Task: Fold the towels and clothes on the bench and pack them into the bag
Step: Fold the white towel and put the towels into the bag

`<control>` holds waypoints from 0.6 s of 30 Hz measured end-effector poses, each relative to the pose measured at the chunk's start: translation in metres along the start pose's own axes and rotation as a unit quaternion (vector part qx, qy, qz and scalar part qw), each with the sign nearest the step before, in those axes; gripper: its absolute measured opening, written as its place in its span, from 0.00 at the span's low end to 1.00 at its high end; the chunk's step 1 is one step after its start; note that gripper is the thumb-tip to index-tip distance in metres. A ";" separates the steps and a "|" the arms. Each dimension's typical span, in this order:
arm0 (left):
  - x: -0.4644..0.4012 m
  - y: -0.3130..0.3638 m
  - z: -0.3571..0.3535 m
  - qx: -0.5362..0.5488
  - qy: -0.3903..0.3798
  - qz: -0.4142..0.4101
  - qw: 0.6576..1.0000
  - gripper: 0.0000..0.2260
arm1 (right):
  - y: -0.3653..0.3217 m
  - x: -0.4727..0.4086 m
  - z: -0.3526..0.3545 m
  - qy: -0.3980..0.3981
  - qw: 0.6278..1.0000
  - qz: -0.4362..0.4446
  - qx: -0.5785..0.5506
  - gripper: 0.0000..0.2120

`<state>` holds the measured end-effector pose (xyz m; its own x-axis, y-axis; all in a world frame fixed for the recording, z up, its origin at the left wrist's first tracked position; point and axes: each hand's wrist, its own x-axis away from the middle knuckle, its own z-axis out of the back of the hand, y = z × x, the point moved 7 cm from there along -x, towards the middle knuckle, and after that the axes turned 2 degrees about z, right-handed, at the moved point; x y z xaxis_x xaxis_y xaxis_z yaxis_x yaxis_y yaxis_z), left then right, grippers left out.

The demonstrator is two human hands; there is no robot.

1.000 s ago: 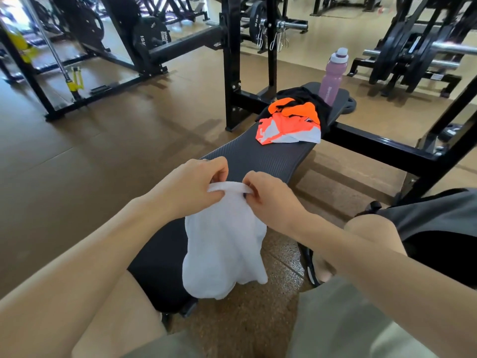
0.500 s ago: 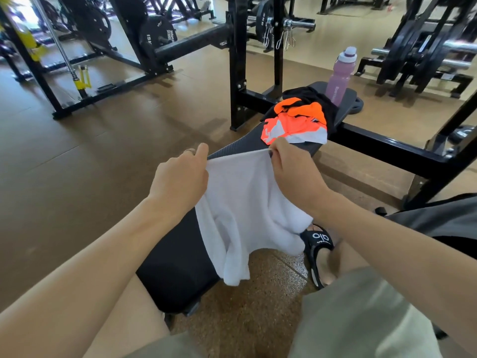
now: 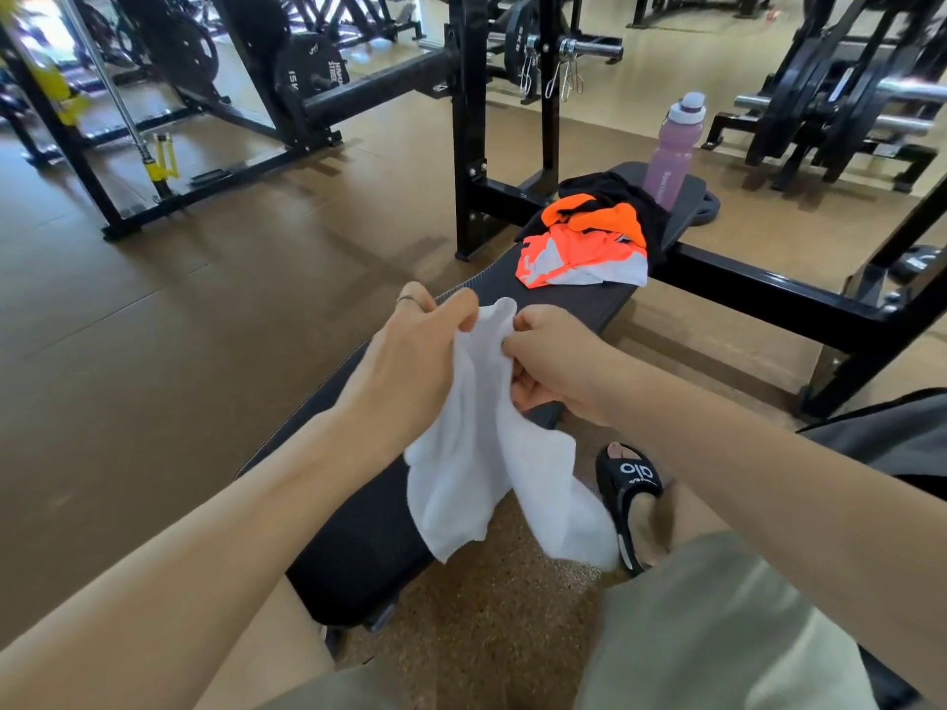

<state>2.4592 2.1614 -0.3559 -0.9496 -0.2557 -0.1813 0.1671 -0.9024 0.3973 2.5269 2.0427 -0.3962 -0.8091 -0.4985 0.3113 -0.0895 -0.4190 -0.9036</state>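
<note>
White towel (image 3: 481,443), centre: soft matt cloth. Bench (image 3: 574,304): black ribbed padding. Bottle (image 3: 674,146), upper right: matt pink plastic. Rack frame (image 3: 466,120): glossy black metal.

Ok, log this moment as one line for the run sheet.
left hand: pinches white towel | right hand: pinches towel top edge | towel: hanging, unfolded | orange clothes: on bench, unfolded

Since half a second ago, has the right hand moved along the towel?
Yes. The right hand has slid left along the white towel toward the left hand, away from the orange clothes on the bench.
</note>
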 end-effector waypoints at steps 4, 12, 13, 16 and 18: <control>0.009 0.015 -0.002 0.015 -0.011 -0.053 0.998 0.06 | -0.003 0.006 -0.016 -0.039 0.984 -0.033 -0.171 0.09; 0.010 0.006 -0.006 0.008 -0.011 -0.031 0.999 0.14 | 0.003 0.003 -0.013 0.010 0.981 -0.031 -0.189 0.10; 0.011 0.007 -0.006 0.005 -0.011 -0.038 0.999 0.15 | 0.004 0.002 -0.014 0.005 0.983 -0.035 -0.183 0.11; 0.010 0.007 -0.007 -0.001 -0.039 -0.043 0.998 0.12 | 0.001 0.000 -0.011 -0.007 0.995 -0.024 -0.094 0.10; 0.011 0.008 -0.009 -0.022 -0.053 -0.047 0.997 0.11 | -0.005 0.000 -0.010 -0.016 1.000 -0.008 -0.026 0.06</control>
<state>2.4520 2.1485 -0.3632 -0.9840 -0.1331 -0.1187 0.0852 -0.9355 0.3430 2.5216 2.0523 -0.3950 -0.7886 -0.5157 0.3350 -0.1336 -0.3882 -0.9118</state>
